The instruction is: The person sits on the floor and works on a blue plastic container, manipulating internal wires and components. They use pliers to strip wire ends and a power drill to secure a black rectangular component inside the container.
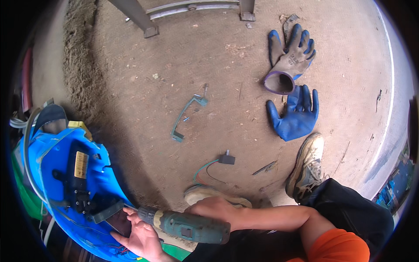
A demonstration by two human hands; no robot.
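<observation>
My right hand (pixel 214 208) is wrapped round the grip of a dark green cordless drill (pixel 187 226), which lies level and points left. Its bit reaches a dark bracket-like part (pixel 107 212) inside a blue plastic shell (pixel 50 153). Just below the chuck is my left hand (pixel 142 238), palm up, fingers apart; its upper fingertips are close to the chuck and bit. Whether they touch the bit is hard to see. Also inside the shell are a long black unit with a yellow label (pixel 81 164) and thin wires along the lower edge.
On the dirty ground lie a green curved handle-like piece (pixel 185 114), a small black box with wires (pixel 226 159), a grey glove (pixel 294 61) and a blue glove (pixel 297 122). A metal frame (pixel 150 31) stands at the far side. My shoes (pixel 305 161) are near.
</observation>
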